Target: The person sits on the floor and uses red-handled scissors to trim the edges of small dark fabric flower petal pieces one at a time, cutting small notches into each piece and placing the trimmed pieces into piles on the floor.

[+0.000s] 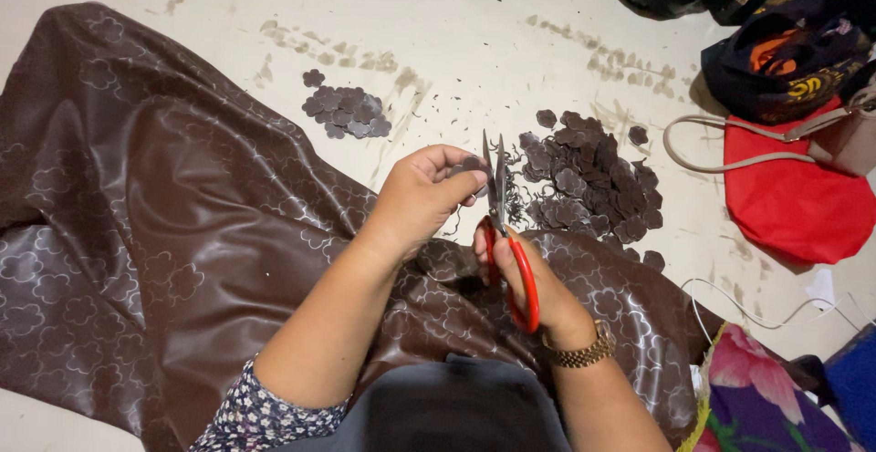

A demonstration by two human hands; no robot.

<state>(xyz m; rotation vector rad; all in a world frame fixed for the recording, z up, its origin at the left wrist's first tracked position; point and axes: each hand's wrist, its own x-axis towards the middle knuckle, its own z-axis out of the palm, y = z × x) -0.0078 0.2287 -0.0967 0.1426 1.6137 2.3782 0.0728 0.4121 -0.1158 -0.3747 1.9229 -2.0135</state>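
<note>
While the left hand point(422, 198) pinches a small brown fabric piece point(468, 166) above the lap, the right hand point(522, 274) grips red-handled scissors point(504, 233), blades nearly shut at the piece, beside a heap of cut shapes point(589, 178) on the floor point(456, 14).

Pale scuffed floor point(474, 23), red bag point(794, 197) and dark bags point(785, 60) at right — bright even light

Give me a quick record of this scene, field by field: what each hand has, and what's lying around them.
left hand: pinches a small brown fabric piece
right hand: grips red-handled scissors, blades up
lap: brown flower-patterned cloth
floor, right: large pile of cut flower shapes
floor, middle: smaller pile
far right: red bag
</note>
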